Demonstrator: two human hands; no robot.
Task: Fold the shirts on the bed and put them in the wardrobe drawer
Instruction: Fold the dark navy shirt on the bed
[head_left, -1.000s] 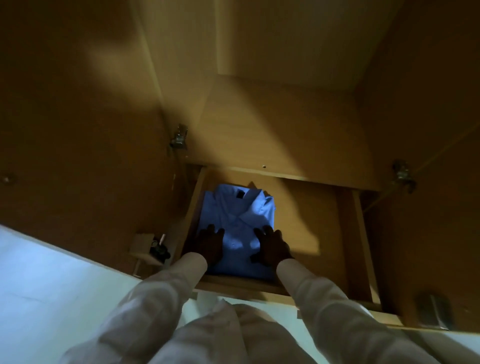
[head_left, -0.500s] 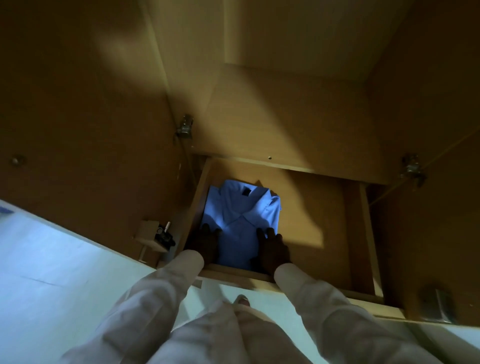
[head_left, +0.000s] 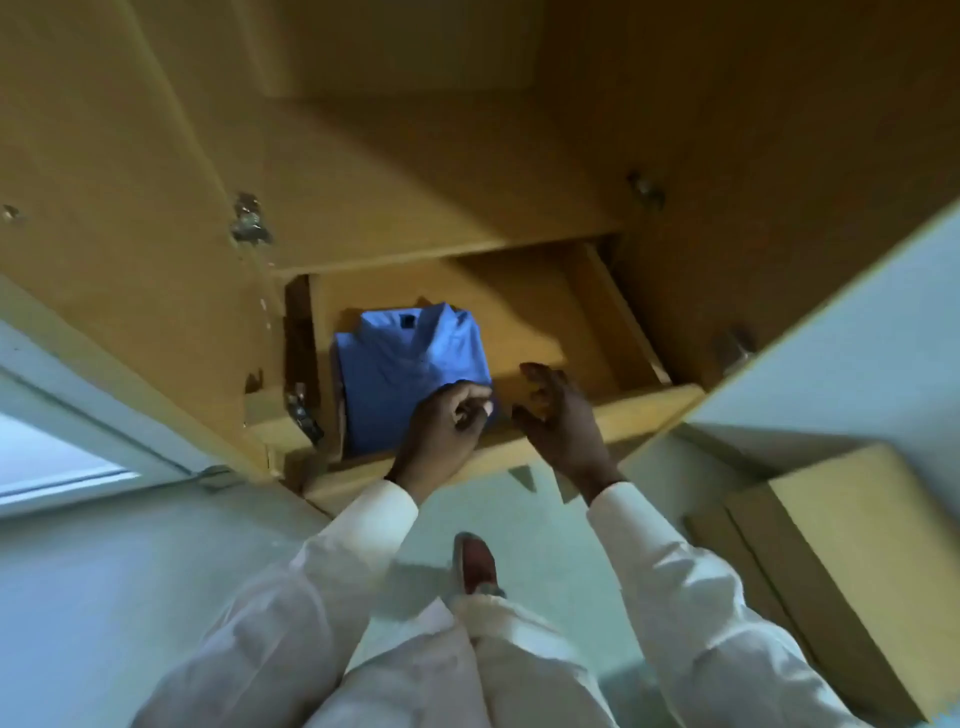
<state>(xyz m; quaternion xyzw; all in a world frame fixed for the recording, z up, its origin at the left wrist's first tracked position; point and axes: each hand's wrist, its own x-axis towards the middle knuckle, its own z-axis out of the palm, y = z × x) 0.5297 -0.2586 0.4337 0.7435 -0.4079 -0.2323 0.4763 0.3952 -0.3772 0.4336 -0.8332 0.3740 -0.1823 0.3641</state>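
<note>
In the head view, the folded blue shirt (head_left: 410, 374) lies in the open wardrobe drawer (head_left: 649, 410), just beyond the left hand (head_left: 447, 431) and left of the right hand (head_left: 561, 421). The left hand's curled fingers cover the shirt's near right corner, and blur hides whether they pinch the cloth. The right hand hangs over the drawer's front rail, fingers loosely spread, holding nothing.
</note>
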